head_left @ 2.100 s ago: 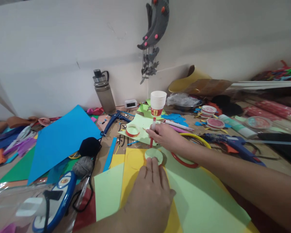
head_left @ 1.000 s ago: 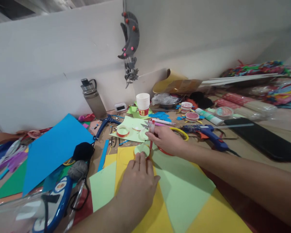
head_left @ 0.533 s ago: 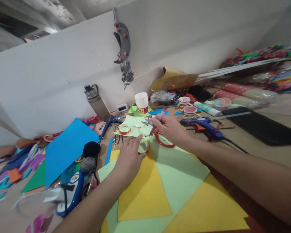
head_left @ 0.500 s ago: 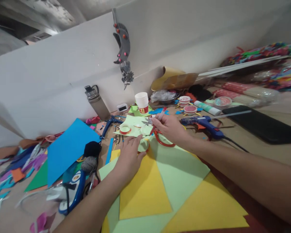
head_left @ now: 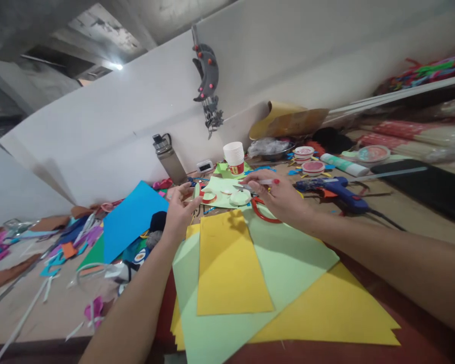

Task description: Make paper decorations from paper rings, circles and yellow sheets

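Note:
My left hand (head_left: 180,207) is at the left edge of a light green sheet (head_left: 222,184), thumb and fingers closed around a small round piece (head_left: 198,192) with a light green face and red rim. Right beside it lies a ring-shaped paper cup piece (head_left: 209,197). My right hand (head_left: 276,194) holds a red-capped pen (head_left: 268,181), tilted almost flat. Scissors (head_left: 266,212) with red handles lie beneath that hand, their blades pointing left. A pale green disc (head_left: 240,197) rests by the blade tips. In front are a yellow sheet (head_left: 231,268) and larger green paper (head_left: 288,253).
Stacked paper cups (head_left: 234,156) and a grey bottle (head_left: 170,159) stand at the back. To the right lie a blue glue gun (head_left: 341,192), a glue stick (head_left: 344,164) and a black phone-like slab (head_left: 428,187). A blue sheet (head_left: 134,220) and scraps fill the left.
My left hand has lifted the round piece off the yellow sheet and carried it left and back. The pen in my right hand has tipped flatter. The whole view has shifted.

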Tool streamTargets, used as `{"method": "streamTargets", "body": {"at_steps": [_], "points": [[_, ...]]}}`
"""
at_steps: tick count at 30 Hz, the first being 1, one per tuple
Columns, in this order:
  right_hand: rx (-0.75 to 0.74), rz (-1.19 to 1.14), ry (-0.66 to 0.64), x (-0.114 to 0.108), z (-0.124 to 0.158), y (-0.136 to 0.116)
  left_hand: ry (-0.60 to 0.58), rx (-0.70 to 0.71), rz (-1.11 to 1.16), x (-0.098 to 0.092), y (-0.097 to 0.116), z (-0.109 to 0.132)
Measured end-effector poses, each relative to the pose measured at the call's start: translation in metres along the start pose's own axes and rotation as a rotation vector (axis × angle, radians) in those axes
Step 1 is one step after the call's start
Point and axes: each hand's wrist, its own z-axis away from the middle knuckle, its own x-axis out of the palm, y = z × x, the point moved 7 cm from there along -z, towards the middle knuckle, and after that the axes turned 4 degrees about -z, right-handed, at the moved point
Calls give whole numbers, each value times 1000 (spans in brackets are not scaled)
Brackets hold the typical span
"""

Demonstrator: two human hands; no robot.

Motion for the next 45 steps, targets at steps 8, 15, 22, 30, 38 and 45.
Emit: {"method": "streamTargets", "body": {"at_steps": [8, 15, 22, 30, 38, 45], "points": [[-62, 38, -60, 15, 9, 11, -72, -13, -4, 8, -14, 2], [-123, 285, -86, 19, 6, 28, 56, 36, -134, -3, -31, -4], [-122, 402, -99, 15, 3, 31, 135, 77, -373, -4, -37, 1], [-133, 366, -104, 12, 4, 20, 67, 70, -275, 10, -45, 6], [-233, 178, -72, 12, 7, 11, 24, 137, -187, 8, -17, 9], [-295, 5, -199, 23, 23, -22, -8, 72, -88, 13, -22, 9]]}}
